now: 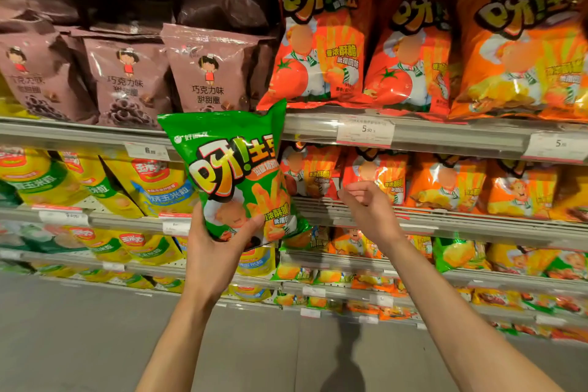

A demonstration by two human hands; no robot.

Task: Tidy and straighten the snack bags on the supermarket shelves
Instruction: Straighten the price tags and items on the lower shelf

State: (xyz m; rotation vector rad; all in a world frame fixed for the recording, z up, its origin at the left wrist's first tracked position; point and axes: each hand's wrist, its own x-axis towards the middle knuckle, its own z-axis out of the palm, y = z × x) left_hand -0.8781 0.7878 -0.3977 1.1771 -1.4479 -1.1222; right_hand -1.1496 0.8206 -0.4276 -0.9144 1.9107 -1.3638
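Head view. Left hand [212, 237] grips the green snack bag [234, 169] at its lower end, thumb across the front face, fingers curled round behind. Bag is held upright in the air in front of the shelving, tilted slightly, its top edge overlapping the rail of the upper shelf [445, 134]. Front face is glossy, bright green, with large yellow-orange lettering and a picture of fries; the foil is puffed and lightly creased.

Right hand [361, 200] is empty, fingers loosely curled and relaxed, palm turned leftward toward the bag. It hovers just in front of the second shelf [445, 216], near the red bags [310, 172] standing there; whether it touches them cannot be told.

Upper shelf: mauve bags [210, 73] at left, red tomato-print bags [321, 41] in the middle, orange bags [521, 51] at right, all upright and facing forward. Yellow bags [152, 184] fill the second shelf's left side. White price tags [366, 130] sit on the rail. Lower shelves carry more green, yellow and orange bags, blurred.
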